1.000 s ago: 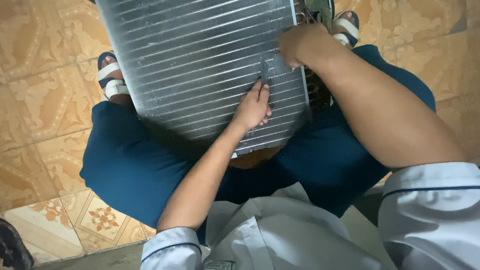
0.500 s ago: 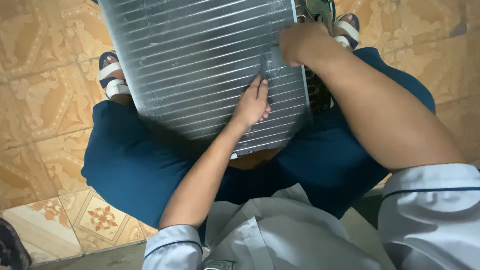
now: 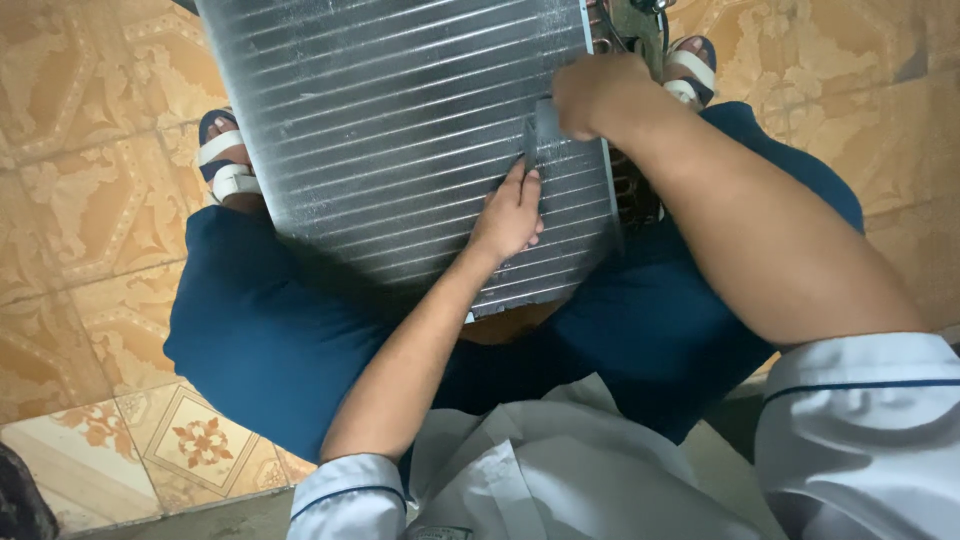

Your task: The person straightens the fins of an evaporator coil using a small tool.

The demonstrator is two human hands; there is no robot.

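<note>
A large silver finned coil panel (image 3: 400,130) leans against my knees, between my legs in dark blue trousers. My left hand (image 3: 508,215) lies flat on its lower right part, fingers pointing up the fins. My right hand (image 3: 592,95) is closed on a small flat grey tool (image 3: 543,135) whose blade presses against the fins just above my left fingertips. Copper tubing (image 3: 628,190) shows along the panel's right edge.
I sit over a patterned tan tile floor (image 3: 90,200). My sandalled feet (image 3: 225,160) stand on either side of the panel; the right sandal (image 3: 690,70) is at top right. A dark object (image 3: 20,500) sits at the bottom left corner.
Both hands stay almost where they were; the right hand with the tool has shifted only slightly on the fins.
</note>
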